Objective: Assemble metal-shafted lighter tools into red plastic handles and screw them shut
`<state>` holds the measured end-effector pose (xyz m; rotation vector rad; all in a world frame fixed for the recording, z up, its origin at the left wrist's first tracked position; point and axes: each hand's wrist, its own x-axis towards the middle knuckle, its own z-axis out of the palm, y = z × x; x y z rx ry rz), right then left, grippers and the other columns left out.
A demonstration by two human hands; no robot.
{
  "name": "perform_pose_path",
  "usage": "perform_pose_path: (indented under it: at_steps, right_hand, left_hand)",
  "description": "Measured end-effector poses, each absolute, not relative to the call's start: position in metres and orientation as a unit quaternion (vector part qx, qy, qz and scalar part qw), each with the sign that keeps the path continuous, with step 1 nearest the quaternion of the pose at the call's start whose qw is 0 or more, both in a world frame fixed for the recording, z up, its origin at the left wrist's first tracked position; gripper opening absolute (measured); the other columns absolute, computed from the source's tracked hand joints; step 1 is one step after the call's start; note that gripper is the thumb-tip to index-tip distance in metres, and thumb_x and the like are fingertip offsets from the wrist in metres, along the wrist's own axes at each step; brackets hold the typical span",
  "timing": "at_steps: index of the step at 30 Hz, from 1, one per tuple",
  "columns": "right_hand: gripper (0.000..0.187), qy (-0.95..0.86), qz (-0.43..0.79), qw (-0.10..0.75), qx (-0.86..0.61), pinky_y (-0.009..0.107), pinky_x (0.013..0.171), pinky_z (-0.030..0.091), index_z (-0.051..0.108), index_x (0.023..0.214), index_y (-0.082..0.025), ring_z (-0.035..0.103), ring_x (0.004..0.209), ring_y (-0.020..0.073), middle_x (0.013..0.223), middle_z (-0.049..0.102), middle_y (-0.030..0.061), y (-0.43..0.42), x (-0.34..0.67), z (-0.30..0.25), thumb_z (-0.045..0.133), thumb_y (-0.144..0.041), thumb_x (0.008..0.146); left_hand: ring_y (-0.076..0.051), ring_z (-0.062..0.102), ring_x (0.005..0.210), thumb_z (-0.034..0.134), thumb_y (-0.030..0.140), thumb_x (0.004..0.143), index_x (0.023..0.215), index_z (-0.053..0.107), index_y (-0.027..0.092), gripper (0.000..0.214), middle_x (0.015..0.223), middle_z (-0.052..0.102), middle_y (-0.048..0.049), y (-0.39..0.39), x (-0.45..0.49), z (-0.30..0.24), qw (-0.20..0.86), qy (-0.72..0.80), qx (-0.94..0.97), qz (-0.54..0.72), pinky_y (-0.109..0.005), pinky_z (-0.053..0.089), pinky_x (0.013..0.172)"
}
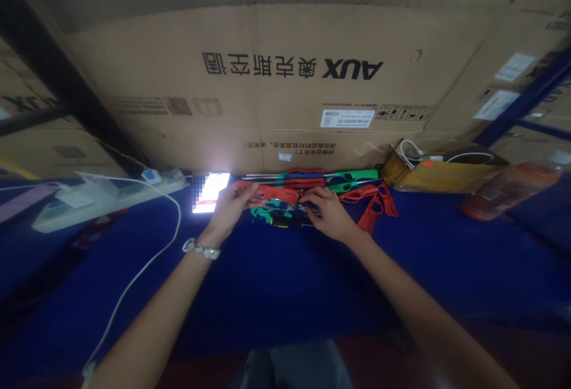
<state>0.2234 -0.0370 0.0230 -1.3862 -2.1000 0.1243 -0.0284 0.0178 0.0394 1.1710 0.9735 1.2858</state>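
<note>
My left hand [228, 209], with a metal watch on the wrist, grips a red plastic lighter casing [279, 193] above the blue surface. At the casing's right end my right hand [331, 215] has its fingers closed in a pinch; whatever lies between them is too small to make out. Beneath the casing are small green parts [264, 214] and a black and yellow handle, like a screwdriver's [285, 221]. Behind it lies a row of long-necked lighters in red, blue and green [357, 176]. Loose red casings [371, 213] rest just right of my right hand.
A lit phone [211, 191] lies beside my left hand. Further left are a white power strip [57, 213] and a trailing white cable [147, 267]. An open carton [446, 176] and a bottle [508, 190] stand right. A large cardboard box [276, 32] walls the back.
</note>
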Motion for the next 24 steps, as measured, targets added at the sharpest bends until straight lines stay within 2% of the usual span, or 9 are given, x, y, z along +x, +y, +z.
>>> perform_pose_path:
  at_steps: [3, 5, 9, 13, 16, 19, 24]
  right_hand:
    - [0.033, -0.834, 0.015, 0.199, -0.514, 0.047, 0.098, 0.036, 0.069, 0.115, -0.024, 0.052, 0.117, 0.0298, 0.124, 0.065, 0.0090, -0.020, 0.212, 0.030, 0.058, -0.014, 0.085]
    - [0.034, -0.855, 0.010, 0.134, -0.501, 0.047, 0.097, 0.034, 0.071, 0.113, -0.024, 0.050, 0.118, 0.0320, 0.122, 0.066, 0.0096, -0.009, 0.206, 0.036, 0.061, -0.014, 0.082]
    - [0.019, -0.874, -0.012, 0.081, -0.479, 0.045, 0.093, 0.032, 0.074, 0.096, -0.022, 0.052, 0.113, 0.0319, 0.110, 0.068, 0.0104, 0.003, 0.199, 0.046, 0.066, -0.017, 0.080]
    - [0.005, -0.878, -0.009, 0.134, -0.460, 0.043, 0.093, 0.033, 0.069, 0.085, -0.020, 0.058, 0.107, 0.0286, 0.101, 0.071, 0.0084, 0.002, 0.200, 0.051, 0.066, -0.020, 0.081]
    - [0.006, -0.850, 0.071, 0.203, -0.481, 0.035, 0.083, 0.040, 0.065, 0.087, -0.020, 0.063, 0.084, 0.0209, 0.083, 0.070, 0.0037, 0.001, 0.205, 0.052, 0.062, -0.022, 0.082]
    - [0.008, -0.805, 0.183, 0.279, -0.491, 0.029, 0.067, 0.043, 0.061, 0.084, -0.020, 0.061, 0.067, 0.0167, 0.073, 0.065, 0.0004, 0.002, 0.209, 0.050, 0.060, -0.029, 0.084]
    - [0.024, -0.698, 0.359, 0.388, -0.483, 0.025, 0.054, 0.039, 0.051, 0.086, -0.023, 0.051, 0.053, 0.0120, 0.064, 0.056, -0.0061, 0.003, 0.211, 0.045, 0.063, -0.043, 0.084]
  left_hand:
    - [-0.019, 0.073, 0.062, 0.087, 0.039, 0.069, 0.083, 0.070, 0.010, 0.037, 0.074, 0.075, -0.0080, 0.019, -0.031, 0.038, 0.524, 0.405, 0.471, 0.582, -0.032, 0.064, 0.067]
    - [-0.018, 0.074, 0.062, 0.086, 0.038, 0.070, 0.083, 0.069, 0.010, 0.035, 0.074, 0.075, -0.0068, 0.020, -0.032, 0.037, 0.522, 0.405, 0.460, 0.593, -0.034, 0.064, 0.069]
    - [-0.018, 0.073, 0.060, 0.085, 0.037, 0.071, 0.083, 0.067, 0.011, 0.034, 0.072, 0.074, -0.0061, 0.022, -0.035, 0.036, 0.520, 0.415, 0.453, 0.594, -0.033, 0.064, 0.067]
    - [-0.017, 0.072, 0.058, 0.084, 0.036, 0.072, 0.084, 0.065, 0.011, 0.033, 0.072, 0.074, -0.0051, 0.023, -0.038, 0.036, 0.515, 0.409, 0.447, 0.606, -0.032, 0.064, 0.066]
    - [-0.017, 0.071, 0.056, 0.083, 0.037, 0.072, 0.084, 0.063, 0.013, 0.034, 0.072, 0.073, -0.0038, 0.024, -0.039, 0.038, 0.511, 0.413, 0.437, 0.615, -0.033, 0.064, 0.066]
    - [-0.016, 0.071, 0.056, 0.082, 0.039, 0.072, 0.083, 0.061, 0.014, 0.034, 0.073, 0.072, -0.0030, 0.025, -0.039, 0.038, 0.511, 0.410, 0.431, 0.620, -0.032, 0.062, 0.064]
    - [-0.019, 0.071, 0.068, 0.074, 0.044, 0.074, 0.082, 0.059, 0.017, 0.032, 0.070, 0.069, -0.0019, 0.025, -0.040, 0.037, 0.485, 0.419, 0.441, 0.628, -0.030, 0.058, 0.063]
